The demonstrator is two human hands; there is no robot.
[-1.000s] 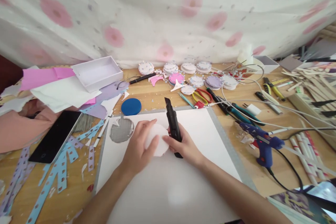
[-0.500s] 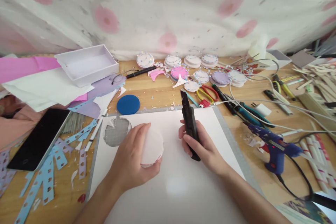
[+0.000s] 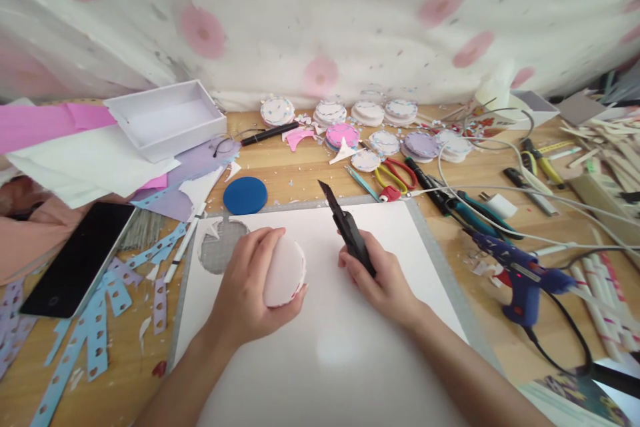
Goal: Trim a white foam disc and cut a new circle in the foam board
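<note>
My left hand [image 3: 250, 287] grips a round white disc [image 3: 284, 273] by its edge; traces of red show along the disc's rim. In my right hand [image 3: 375, 273] is a black utility knife [image 3: 354, 237], its dark blade out and angled up to the left. Both hands are over a white sheet [image 3: 325, 327], which lies on a grey cutting mat [image 3: 430, 233]. A round hole [image 3: 217, 250] in the sheet, left of my left hand, lets the mat show through. Beyond the sheet's far edge lies a blue disc [image 3: 245, 195].
Several decorated discs [image 3: 384, 143] line the back of the table. To the right are scissors [image 3: 395, 177], pliers [image 3: 487, 213], a blue glue gun [image 3: 523, 273] and trailing cables. A phone [image 3: 80, 260], paper strips [image 3: 97, 340] and a white box [image 3: 170, 120] are on the left.
The utility knife has tilted to the left, with its blade now toward the disc. My left hand has turned the white disc slightly and shifted it a little left.
</note>
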